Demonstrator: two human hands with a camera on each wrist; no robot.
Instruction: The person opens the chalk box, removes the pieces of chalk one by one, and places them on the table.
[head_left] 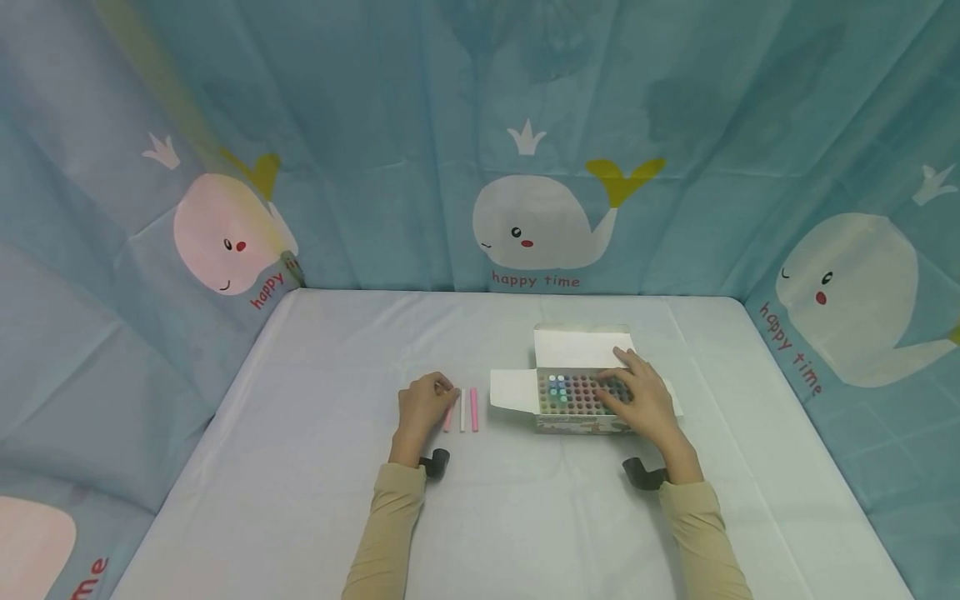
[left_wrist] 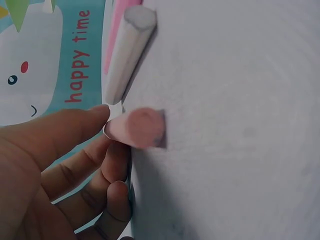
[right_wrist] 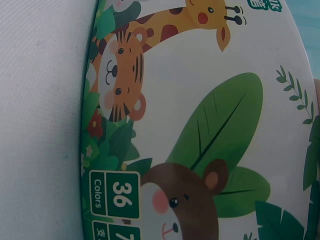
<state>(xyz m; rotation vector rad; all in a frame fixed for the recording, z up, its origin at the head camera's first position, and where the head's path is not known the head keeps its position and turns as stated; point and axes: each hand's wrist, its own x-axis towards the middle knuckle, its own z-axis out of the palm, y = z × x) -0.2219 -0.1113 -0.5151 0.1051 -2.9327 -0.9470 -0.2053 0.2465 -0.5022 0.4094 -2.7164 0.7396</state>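
My left hand [head_left: 423,407] pinches the far end of a salmon-pink chalk stick [left_wrist: 142,128] between thumb and fingers, low over the white table. Beside it lie a white chalk stick [head_left: 462,412] and a bright pink chalk stick [head_left: 474,410], side by side. To their right stands an open cardboard box [head_left: 577,426] packed with rows of colored chalk ends. Over the right half of those rows is my right hand [head_left: 645,398], thumb and index finger apart, fingertips right at the chalk ends. In the right wrist view the box front fills the frame and hides that hand's fingers.
The box's white lid [head_left: 573,348] stands raised at the back, and a side flap [head_left: 513,390] sticks out left toward the loose sticks. A blue whale-print curtain [head_left: 390,208] hangs behind the white table [head_left: 315,467].
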